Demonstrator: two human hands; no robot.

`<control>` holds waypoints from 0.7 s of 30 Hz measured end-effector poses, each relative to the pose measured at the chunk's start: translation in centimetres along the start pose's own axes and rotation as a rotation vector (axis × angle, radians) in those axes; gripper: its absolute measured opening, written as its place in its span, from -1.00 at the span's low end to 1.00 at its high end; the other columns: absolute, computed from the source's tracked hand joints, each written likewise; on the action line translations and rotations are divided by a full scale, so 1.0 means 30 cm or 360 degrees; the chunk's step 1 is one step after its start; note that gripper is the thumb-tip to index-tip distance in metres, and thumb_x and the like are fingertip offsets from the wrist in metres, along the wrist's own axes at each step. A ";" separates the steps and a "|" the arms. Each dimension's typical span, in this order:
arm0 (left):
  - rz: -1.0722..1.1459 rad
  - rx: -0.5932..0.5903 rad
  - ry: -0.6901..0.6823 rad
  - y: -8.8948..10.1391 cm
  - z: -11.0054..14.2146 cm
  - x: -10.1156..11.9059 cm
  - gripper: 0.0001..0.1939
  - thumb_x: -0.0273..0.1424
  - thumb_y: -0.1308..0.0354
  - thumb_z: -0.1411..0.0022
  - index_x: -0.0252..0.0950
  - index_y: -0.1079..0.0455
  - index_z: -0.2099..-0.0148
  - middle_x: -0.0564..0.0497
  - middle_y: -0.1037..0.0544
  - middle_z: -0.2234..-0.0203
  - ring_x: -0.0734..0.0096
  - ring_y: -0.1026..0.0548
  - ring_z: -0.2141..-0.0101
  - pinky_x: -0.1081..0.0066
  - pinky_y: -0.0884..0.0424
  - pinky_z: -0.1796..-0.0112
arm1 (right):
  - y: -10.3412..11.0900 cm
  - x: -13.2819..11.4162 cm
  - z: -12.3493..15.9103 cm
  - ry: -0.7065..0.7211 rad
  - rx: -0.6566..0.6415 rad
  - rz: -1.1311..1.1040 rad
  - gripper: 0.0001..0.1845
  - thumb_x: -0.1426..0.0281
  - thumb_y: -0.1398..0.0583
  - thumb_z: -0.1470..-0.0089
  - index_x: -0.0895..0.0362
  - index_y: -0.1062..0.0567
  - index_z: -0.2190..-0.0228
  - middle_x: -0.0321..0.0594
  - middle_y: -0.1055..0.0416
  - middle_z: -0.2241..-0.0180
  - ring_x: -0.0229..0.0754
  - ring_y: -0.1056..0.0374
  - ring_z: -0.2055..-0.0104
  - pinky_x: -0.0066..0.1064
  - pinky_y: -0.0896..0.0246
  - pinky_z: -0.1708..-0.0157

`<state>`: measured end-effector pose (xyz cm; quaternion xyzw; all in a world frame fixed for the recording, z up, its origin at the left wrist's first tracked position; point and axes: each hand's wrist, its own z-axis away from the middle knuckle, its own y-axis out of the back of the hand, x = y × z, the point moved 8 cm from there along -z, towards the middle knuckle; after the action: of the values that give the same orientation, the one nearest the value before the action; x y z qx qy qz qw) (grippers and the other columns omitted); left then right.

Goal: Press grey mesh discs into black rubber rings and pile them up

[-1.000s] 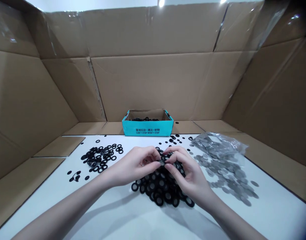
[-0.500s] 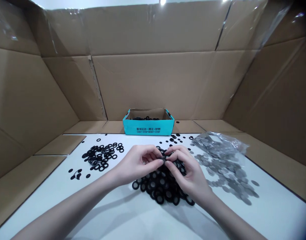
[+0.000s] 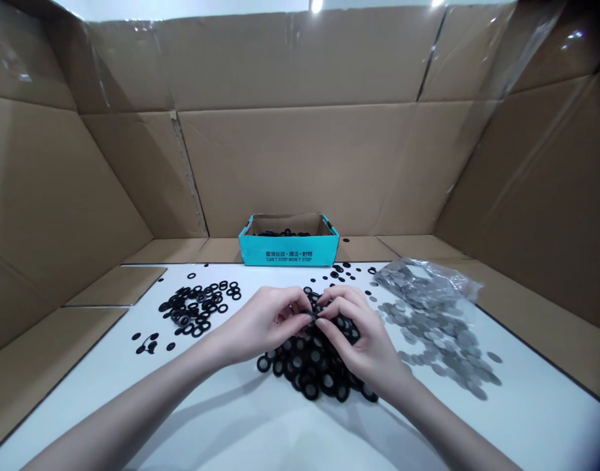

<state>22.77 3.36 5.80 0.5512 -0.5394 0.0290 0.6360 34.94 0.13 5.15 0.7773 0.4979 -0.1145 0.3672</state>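
My left hand [image 3: 263, 320] and my right hand [image 3: 358, 343] meet over a heap of black rubber rings with grey mesh centres [image 3: 312, 369]. Their fingertips pinch a small dark ring at the top of the heap, and my fingers hide most of it. The right hand's heel rests close to the heap's right side. Left of my hands lies a looser patch of plain black rings [image 3: 196, 307]. Right of my right hand, grey metal mesh discs [image 3: 441, 343] spread out from a clear plastic bag [image 3: 427, 278].
A teal cardboard box [image 3: 288, 252] holding black rings stands at the far edge of the white table [image 3: 525, 418]. Several small black rings lie scattered near it. Tall brown cardboard walls [image 3: 300, 170] enclose the back and sides.
My hands have shifted slightly lower over the heap, with the fingertips still together. The camera view has moved a little. No other object has clearly moved.
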 end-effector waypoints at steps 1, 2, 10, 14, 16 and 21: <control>0.0025 -0.0018 0.0013 0.002 0.000 -0.002 -0.89 -0.41 -0.06 -0.28 -0.33 -0.37 0.26 0.04 -0.49 0.45 0.47 -0.44 0.45 0.51 -0.33 0.42 | -0.003 0.002 -0.001 0.0007 -0.0034 0.0046 -0.88 0.47 -0.15 -0.15 0.06 -0.36 0.43 -0.17 -0.38 0.22 -0.09 -0.29 0.09 -0.19 -0.22 0.08; 0.0052 -0.0028 0.0020 0.004 -0.001 -0.002 -0.89 -0.41 -0.07 -0.27 -0.33 -0.38 0.27 0.04 -0.49 0.46 0.48 -0.44 0.45 0.52 -0.33 0.42 | -0.003 0.004 -0.002 0.0013 -0.0058 0.0088 -0.91 0.45 -0.16 -0.15 0.06 -0.39 0.41 -0.16 -0.38 0.19 -0.07 -0.28 0.06 -0.16 -0.21 0.05; 0.0007 -0.0007 -0.0030 -0.004 -0.008 0.022 -0.86 -0.40 -0.04 -0.29 -0.34 -0.36 0.30 0.05 -0.46 0.47 0.51 -0.38 0.46 0.55 -0.28 0.45 | 0.002 0.007 -0.005 0.0030 -0.0079 0.0083 -0.84 0.48 -0.13 -0.17 0.07 -0.32 0.45 -0.13 -0.35 0.16 -0.04 -0.26 0.03 -0.09 -0.22 0.05; -0.0073 -0.0047 -0.0063 -0.013 -0.006 0.026 -0.89 -0.43 -0.03 -0.29 -0.32 -0.33 0.29 0.07 -0.45 0.47 0.52 -0.38 0.47 0.55 -0.27 0.44 | -0.004 0.002 -0.002 0.0000 -0.0090 -0.0006 -0.82 0.48 -0.09 -0.18 0.07 -0.28 0.47 -0.12 -0.32 0.18 -0.05 -0.27 0.04 -0.12 -0.25 0.08; -0.0117 -0.0074 -0.0062 -0.014 -0.004 0.026 -0.92 -0.47 -0.05 -0.27 -0.32 -0.33 0.30 0.07 -0.46 0.47 0.51 -0.39 0.46 0.55 -0.27 0.44 | -0.005 -0.001 0.001 0.0010 -0.0072 0.0018 -0.82 0.49 -0.09 -0.17 0.07 -0.29 0.47 -0.11 -0.32 0.18 -0.05 -0.28 0.04 -0.13 -0.25 0.08; -0.0093 -0.0045 -0.0017 -0.002 -0.007 0.014 -0.92 -0.49 -0.08 -0.22 -0.32 -0.38 0.34 0.08 -0.46 0.51 0.51 -0.40 0.49 0.56 -0.27 0.46 | -0.007 -0.001 0.002 0.0072 -0.0060 0.0188 -0.86 0.46 -0.14 -0.15 0.05 -0.35 0.45 -0.13 -0.34 0.19 -0.01 -0.27 0.05 -0.06 -0.22 0.06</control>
<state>23.10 3.26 6.10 0.5579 -0.5268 -0.0001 0.6413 34.75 0.12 5.02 0.8006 0.4613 -0.0655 0.3767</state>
